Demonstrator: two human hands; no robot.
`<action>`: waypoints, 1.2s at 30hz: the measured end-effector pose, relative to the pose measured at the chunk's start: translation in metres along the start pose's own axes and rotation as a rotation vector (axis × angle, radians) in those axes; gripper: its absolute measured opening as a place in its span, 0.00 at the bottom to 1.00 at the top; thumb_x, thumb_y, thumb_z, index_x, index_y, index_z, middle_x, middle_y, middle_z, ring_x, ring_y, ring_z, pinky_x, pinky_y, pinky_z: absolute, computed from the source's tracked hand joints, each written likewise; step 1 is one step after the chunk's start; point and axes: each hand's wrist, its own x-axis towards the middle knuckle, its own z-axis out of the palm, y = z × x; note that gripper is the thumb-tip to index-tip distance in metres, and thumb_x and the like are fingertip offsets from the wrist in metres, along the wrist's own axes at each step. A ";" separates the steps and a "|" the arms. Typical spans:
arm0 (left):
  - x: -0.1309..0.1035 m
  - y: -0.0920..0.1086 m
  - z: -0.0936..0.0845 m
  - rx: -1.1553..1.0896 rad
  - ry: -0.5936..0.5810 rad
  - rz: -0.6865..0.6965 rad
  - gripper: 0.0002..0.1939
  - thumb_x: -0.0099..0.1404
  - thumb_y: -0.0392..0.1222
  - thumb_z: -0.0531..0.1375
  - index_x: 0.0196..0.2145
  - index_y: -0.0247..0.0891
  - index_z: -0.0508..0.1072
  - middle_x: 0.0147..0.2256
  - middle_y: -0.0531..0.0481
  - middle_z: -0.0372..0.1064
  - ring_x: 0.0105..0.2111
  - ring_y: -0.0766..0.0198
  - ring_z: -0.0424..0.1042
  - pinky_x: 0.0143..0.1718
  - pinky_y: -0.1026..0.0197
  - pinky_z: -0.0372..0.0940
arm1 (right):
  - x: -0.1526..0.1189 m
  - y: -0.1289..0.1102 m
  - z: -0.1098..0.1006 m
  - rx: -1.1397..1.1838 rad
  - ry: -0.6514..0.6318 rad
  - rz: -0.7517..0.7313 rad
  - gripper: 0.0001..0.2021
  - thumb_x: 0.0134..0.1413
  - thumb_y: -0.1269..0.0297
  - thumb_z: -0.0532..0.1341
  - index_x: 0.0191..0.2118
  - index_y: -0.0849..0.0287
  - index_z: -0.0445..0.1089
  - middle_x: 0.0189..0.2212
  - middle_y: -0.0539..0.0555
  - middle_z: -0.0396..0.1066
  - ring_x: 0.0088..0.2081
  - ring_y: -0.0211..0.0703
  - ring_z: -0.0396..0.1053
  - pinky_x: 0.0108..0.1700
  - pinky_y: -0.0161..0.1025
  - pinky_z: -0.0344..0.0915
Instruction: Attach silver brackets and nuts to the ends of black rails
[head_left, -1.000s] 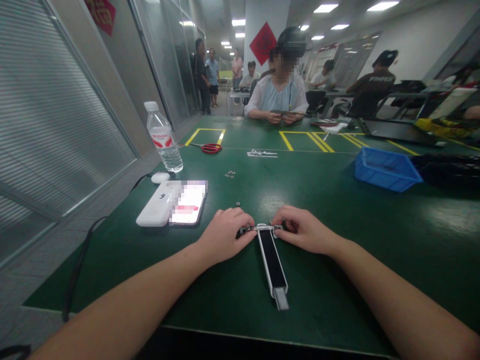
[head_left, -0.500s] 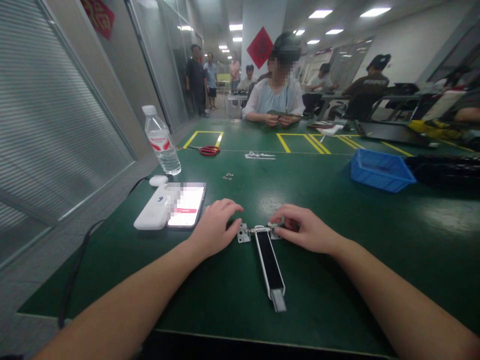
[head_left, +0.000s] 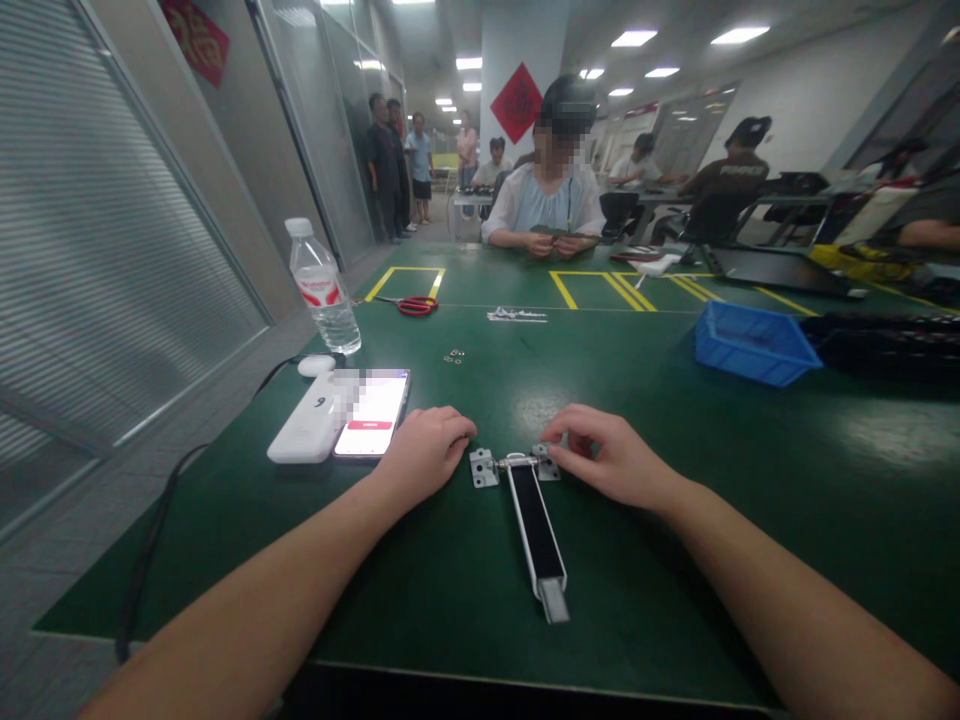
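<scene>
A hinge-like metal part (head_left: 536,520) lies on the green table, its long white-edged arm with a black inlay pointing toward me. At its far end, a small metal plate with holes sits on each side of a crosswise pin. My right hand (head_left: 611,455) has thumb and index finger at the right plate (head_left: 550,465), gripping its edge. Just left of the left plate (head_left: 484,468) rests my left hand (head_left: 427,450), apart from it. Its thumb and fingers are pressed together, and whatever may be between them is hidden.
A phone (head_left: 373,415), a white power bank (head_left: 300,420) and a water bottle (head_left: 324,290) stand left. Farther back lie small metal rings (head_left: 454,356), red-handled scissors (head_left: 416,306) and thin pale pieces (head_left: 517,314). A blue bin (head_left: 754,345) is right. A person (head_left: 547,200) sits opposite.
My left hand has drawn back slightly left from the left plate, and its thumb and fingers have closed together. My right hand stays at the right plate.
</scene>
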 end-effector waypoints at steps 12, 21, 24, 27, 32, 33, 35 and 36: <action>-0.013 0.037 0.001 -0.318 0.379 0.311 0.06 0.67 0.37 0.57 0.42 0.38 0.70 0.35 0.50 0.74 0.36 0.64 0.73 0.38 0.60 0.65 | -0.002 -0.028 0.012 0.209 0.031 -0.058 0.07 0.59 0.66 0.58 0.39 0.61 0.71 0.28 0.50 0.65 0.24 0.32 0.60 0.27 0.32 0.60; -0.014 0.041 0.003 -0.313 0.456 0.454 0.06 0.67 0.35 0.57 0.42 0.39 0.68 0.37 0.51 0.76 0.37 0.66 0.75 0.39 0.61 0.63 | -0.004 -0.036 0.021 0.561 -0.009 0.135 0.09 0.55 0.60 0.63 0.36 0.61 0.68 0.18 0.44 0.59 0.20 0.32 0.56 0.24 0.31 0.56; -0.016 0.041 0.004 -0.306 0.432 0.476 0.07 0.68 0.35 0.56 0.43 0.40 0.68 0.38 0.51 0.76 0.37 0.66 0.75 0.40 0.61 0.62 | -0.004 -0.037 0.020 0.599 -0.025 0.155 0.09 0.53 0.60 0.64 0.34 0.61 0.67 0.18 0.44 0.60 0.20 0.31 0.56 0.24 0.31 0.56; -0.017 0.040 0.002 -0.284 0.391 0.439 0.08 0.68 0.37 0.56 0.45 0.40 0.68 0.40 0.50 0.76 0.40 0.64 0.74 0.42 0.59 0.61 | -0.003 -0.031 0.015 0.556 -0.017 0.145 0.08 0.53 0.62 0.64 0.35 0.61 0.68 0.20 0.45 0.62 0.20 0.31 0.57 0.23 0.30 0.56; -0.016 0.034 -0.005 -0.209 0.219 0.302 0.08 0.67 0.37 0.55 0.43 0.41 0.71 0.41 0.49 0.74 0.43 0.60 0.71 0.45 0.55 0.59 | 0.000 -0.004 0.006 0.405 0.048 0.200 0.09 0.54 0.61 0.62 0.38 0.62 0.70 0.26 0.50 0.68 0.23 0.33 0.60 0.25 0.33 0.58; -0.015 0.033 -0.006 -0.189 0.175 0.276 0.09 0.66 0.36 0.55 0.42 0.41 0.71 0.41 0.49 0.74 0.43 0.59 0.70 0.46 0.55 0.58 | 0.001 0.002 0.006 0.374 0.050 0.217 0.09 0.54 0.61 0.62 0.38 0.62 0.71 0.26 0.50 0.68 0.24 0.34 0.61 0.26 0.33 0.59; -0.014 0.030 -0.006 -0.157 0.096 0.208 0.09 0.65 0.36 0.56 0.42 0.41 0.72 0.41 0.49 0.73 0.44 0.58 0.69 0.45 0.54 0.57 | 0.001 0.009 0.006 0.317 0.039 0.241 0.09 0.54 0.62 0.62 0.38 0.62 0.72 0.27 0.52 0.70 0.25 0.35 0.62 0.28 0.35 0.61; -0.013 0.028 -0.006 -0.151 0.064 0.173 0.09 0.64 0.36 0.57 0.42 0.40 0.72 0.41 0.49 0.73 0.43 0.58 0.69 0.45 0.54 0.57 | 0.001 0.011 0.007 0.293 0.027 0.245 0.08 0.54 0.62 0.62 0.37 0.62 0.72 0.28 0.52 0.71 0.26 0.36 0.63 0.29 0.35 0.61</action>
